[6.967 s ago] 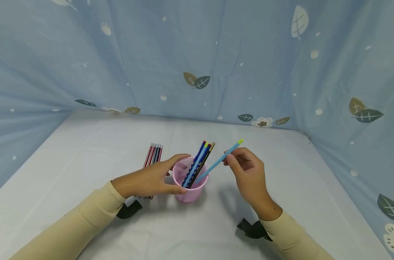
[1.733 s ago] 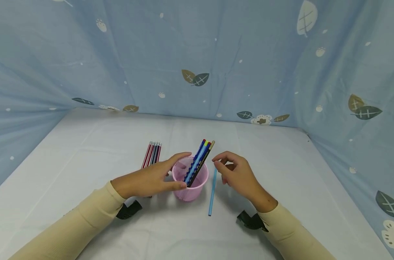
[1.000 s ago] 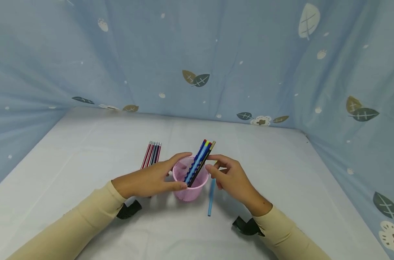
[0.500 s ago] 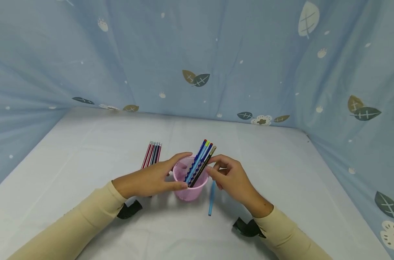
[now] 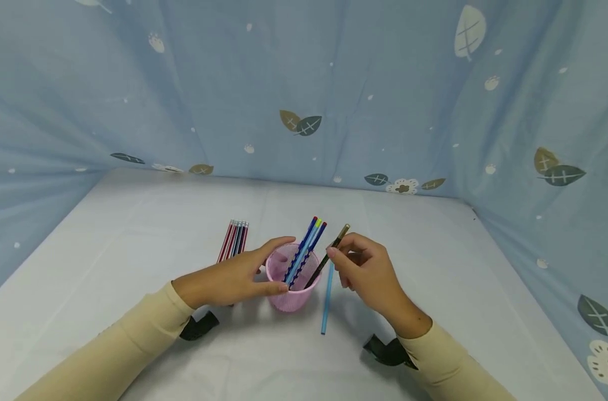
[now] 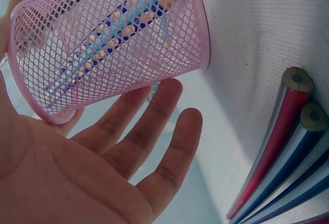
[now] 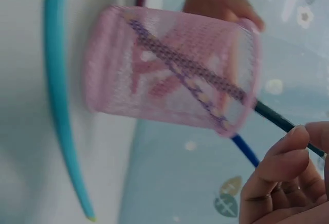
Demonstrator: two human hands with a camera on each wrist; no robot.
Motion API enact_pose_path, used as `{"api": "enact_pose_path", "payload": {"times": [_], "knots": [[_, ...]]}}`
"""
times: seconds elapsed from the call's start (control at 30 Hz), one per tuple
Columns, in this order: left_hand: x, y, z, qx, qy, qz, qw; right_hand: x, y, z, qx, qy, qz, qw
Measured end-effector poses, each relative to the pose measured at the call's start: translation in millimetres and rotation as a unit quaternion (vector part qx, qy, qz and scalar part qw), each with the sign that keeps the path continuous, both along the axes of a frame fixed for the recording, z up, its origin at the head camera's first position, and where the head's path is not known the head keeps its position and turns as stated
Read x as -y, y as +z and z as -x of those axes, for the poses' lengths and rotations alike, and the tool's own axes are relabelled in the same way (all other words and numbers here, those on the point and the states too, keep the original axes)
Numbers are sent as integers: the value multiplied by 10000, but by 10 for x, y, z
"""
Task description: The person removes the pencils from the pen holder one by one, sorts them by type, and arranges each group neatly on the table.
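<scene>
My left hand (image 5: 233, 277) holds the pink mesh pencil cup (image 5: 290, 301) at its rim, thumb on the near side and index finger on the far side. Its other fingers (image 6: 177, 147) extend beside the mesh, seen in the left wrist view. Between thumb and fingertips, my right hand (image 5: 366, 273) pinches a black pencil (image 5: 326, 258) with a gold end; its lower part is still inside the cup. Several blue pencils (image 5: 304, 249) lean in the cup, one light blue with a yellow tip. Just right of the cup, a light blue pencil (image 5: 327, 301) lies on the table.
Red-striped and dark-striped pencils (image 5: 235, 239) lie in a row left of the cup, partly hidden by my left hand. A white cloth (image 5: 183, 223) covers the table. Blue patterned curtains (image 5: 223, 83) hang behind and at both sides.
The light blue pencil, earlier in my right hand, now lies on the table. That hand went to the cup, took the black pencil and drew it rightward from the others. My left hand stayed put.
</scene>
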State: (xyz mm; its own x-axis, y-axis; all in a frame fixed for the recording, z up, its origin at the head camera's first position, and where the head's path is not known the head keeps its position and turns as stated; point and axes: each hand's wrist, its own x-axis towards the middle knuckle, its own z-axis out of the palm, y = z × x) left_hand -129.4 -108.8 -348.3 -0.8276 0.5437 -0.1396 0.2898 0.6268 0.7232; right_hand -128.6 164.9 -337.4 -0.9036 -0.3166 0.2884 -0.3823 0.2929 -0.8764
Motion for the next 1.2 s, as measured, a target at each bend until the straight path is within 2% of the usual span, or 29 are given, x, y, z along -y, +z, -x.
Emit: {"api": "enact_pose_path", "payload": {"times": [0.23,0.4,0.57,0.73,0.87,1.07,1.2], "knots": [[4,-6,-8,-120,8,-12,9999,-101,198,-49,-815,-44,710,9941],[-6,-8,-9,-130,-47,-28,9999,-177,280,-67,-1212,-181,1429,9821],[-2,-14,-5,-143,-1,11,9999,-223,296,-40,-1454,-346,1809,9721],[6,-27,-15,-74,-24,-42,10000,-232,267,-3,-1374,-356,1880,9718],[10,-23,-17,-184,5,12,9998,-221,225,29,-1082,-361,1864,9758],[7,-34,-21,-135,-28,-4,9999,-198,123,70,-573,-453,1380,9877],[2,-43,-15,-140,9,16,9999,-183,53,113,-237,-273,1113,9931]]}}
